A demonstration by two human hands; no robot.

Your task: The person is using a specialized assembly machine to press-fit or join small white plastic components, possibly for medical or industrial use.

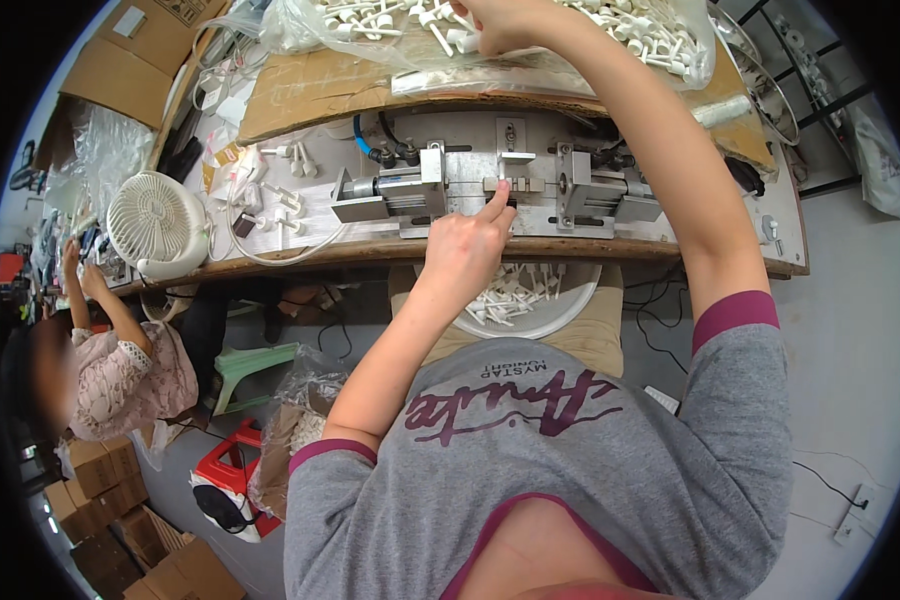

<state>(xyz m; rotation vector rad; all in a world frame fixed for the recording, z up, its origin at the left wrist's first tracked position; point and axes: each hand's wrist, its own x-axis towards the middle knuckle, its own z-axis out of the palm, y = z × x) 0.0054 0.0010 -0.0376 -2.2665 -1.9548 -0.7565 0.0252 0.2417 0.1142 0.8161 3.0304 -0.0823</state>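
Note:
My left hand (465, 252) reaches to a metal clamping fixture (432, 188) on the bench. Its index finger is stretched out onto the small centre block (530, 186), touching near an upright white piece (503, 166); the other fingers curl under, and I see nothing held in them. At the top edge my right hand (505, 25) is in a heap of white plastic stemmed parts (640, 32) on a clear bag. Its thumb and fingers look apart, with a white part (462, 40) right beside them; the picture's edge cuts off some of the hand.
Cardboard (300, 95) lies under the heap. Left of the fixture are loose white parts (288, 205), a cable and a white fan (158, 222). A basin (560, 318) of white parts sits below the bench edge. A co-worker (120, 370) sits at the left, near a red stool (232, 470).

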